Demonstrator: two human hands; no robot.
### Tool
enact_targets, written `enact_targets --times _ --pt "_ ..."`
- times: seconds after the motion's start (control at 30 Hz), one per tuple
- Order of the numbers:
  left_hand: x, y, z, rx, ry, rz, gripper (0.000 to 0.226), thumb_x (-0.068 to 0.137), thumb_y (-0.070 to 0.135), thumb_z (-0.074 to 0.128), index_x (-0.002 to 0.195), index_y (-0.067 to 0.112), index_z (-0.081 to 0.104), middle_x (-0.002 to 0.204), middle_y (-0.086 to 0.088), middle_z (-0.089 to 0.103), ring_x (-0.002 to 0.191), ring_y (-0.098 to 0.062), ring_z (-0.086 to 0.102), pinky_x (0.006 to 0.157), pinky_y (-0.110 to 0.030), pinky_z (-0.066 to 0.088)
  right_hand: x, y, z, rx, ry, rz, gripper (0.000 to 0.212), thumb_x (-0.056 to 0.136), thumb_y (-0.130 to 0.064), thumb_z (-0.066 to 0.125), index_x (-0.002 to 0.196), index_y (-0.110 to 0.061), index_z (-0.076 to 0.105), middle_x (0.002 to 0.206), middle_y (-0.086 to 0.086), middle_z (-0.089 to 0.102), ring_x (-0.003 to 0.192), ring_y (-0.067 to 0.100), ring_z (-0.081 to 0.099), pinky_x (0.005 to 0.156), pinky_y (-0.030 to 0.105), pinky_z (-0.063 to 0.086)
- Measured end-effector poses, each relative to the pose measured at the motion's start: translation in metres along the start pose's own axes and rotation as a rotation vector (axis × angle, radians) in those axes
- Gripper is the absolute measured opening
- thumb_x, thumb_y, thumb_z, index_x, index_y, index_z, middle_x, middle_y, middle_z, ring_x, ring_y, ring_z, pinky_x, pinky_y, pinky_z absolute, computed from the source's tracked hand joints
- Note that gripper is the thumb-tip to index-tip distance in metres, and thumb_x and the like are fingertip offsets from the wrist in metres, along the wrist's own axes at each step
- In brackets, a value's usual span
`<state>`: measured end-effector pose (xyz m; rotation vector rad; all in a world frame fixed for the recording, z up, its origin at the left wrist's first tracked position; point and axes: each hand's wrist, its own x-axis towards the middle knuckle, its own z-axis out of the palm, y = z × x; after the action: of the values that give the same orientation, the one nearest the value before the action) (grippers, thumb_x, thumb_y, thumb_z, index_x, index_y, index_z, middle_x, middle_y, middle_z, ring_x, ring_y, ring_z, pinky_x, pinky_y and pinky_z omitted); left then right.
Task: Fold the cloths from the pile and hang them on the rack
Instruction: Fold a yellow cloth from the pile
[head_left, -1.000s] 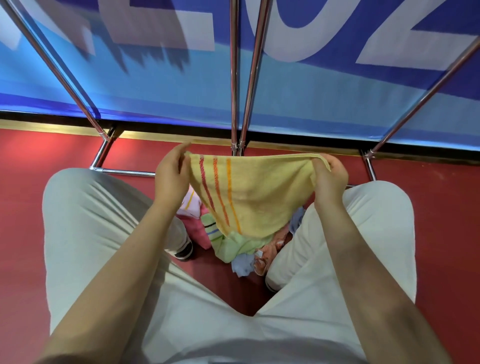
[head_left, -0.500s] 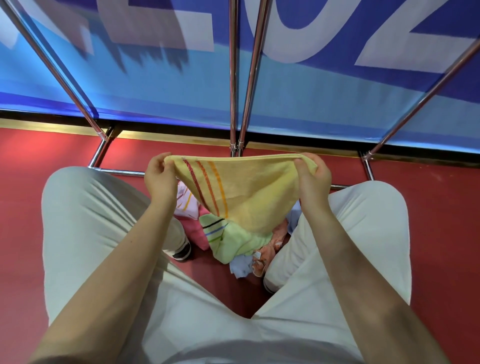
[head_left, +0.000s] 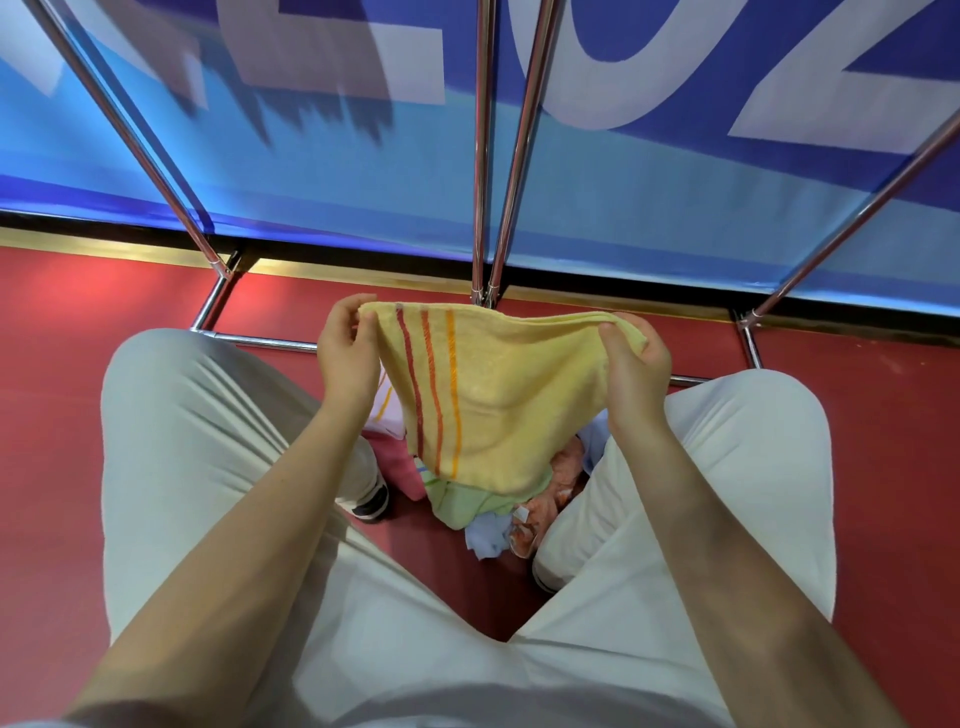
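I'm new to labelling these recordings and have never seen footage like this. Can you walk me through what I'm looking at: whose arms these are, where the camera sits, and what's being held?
There is no machine here. A camera worn on a person's head looks forward and down, so the arms and the pale trousers are the wearer's own. The left hand and the right hand each pinch a top corner of a yellow cloth with red and orange stripes, holding it up stretched between them. Below it, on the red floor between the person's legs, lies a pile of cloths in pink, green, blue and orange. The shiny metal bars ahead belong to the rack; nothing hangs on the parts in view. Behind it is a blue banner.
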<state>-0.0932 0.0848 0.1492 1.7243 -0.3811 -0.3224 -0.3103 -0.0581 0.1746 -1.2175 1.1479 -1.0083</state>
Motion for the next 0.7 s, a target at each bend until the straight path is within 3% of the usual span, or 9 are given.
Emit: enact_targets --times 0.17,0.37,0.47,0.7 --pt "0.003 0.000 0.004 -0.108 0.019 -0.110 0.018 0.096 0.013 0.046 0.103 0.021 0.060 0.096 0.004 0.063 0.094 -0.021 0.061 0.091 -0.048 0.054 0.003 -0.001 -0.002 0.035 0.020 0.014 0.011 0.088 -0.013 0.061 0.094 -0.019 0.068 0.093 -0.001 0.069 0.091 0.016 0.064 0.086 0.036 0.052" --pt "0.001 0.002 0.017 -0.122 0.073 -0.148 0.023 0.096 0.007 0.046 0.111 0.012 0.062 0.093 0.009 0.061 0.093 -0.011 0.057 0.082 -0.023 0.049 0.004 -0.001 -0.006 0.035 0.027 0.030 0.010 0.089 -0.016 0.062 0.094 -0.022 0.068 0.095 -0.001 0.069 0.093 0.018 0.065 0.087 0.038 0.052" --pt "0.004 -0.002 0.022 -0.188 0.054 -0.230 0.022 0.095 0.009 0.047 0.107 0.018 0.063 0.099 0.000 0.063 0.092 -0.015 0.059 0.083 -0.033 0.052 0.005 0.000 -0.007 -0.018 0.037 0.013 0.014 0.089 -0.017 0.062 0.101 -0.017 0.068 0.100 0.001 0.069 0.097 0.018 0.064 0.089 0.037 0.052" --pt "0.006 0.002 0.032 -0.246 0.048 -0.246 0.021 0.096 0.010 0.049 0.107 0.020 0.063 0.102 -0.001 0.064 0.090 -0.014 0.061 0.076 -0.026 0.053 0.008 -0.002 -0.011 -0.043 0.058 0.018 0.018 0.089 -0.018 0.061 0.106 -0.015 0.067 0.102 0.000 0.068 0.097 0.016 0.063 0.087 0.033 0.052"
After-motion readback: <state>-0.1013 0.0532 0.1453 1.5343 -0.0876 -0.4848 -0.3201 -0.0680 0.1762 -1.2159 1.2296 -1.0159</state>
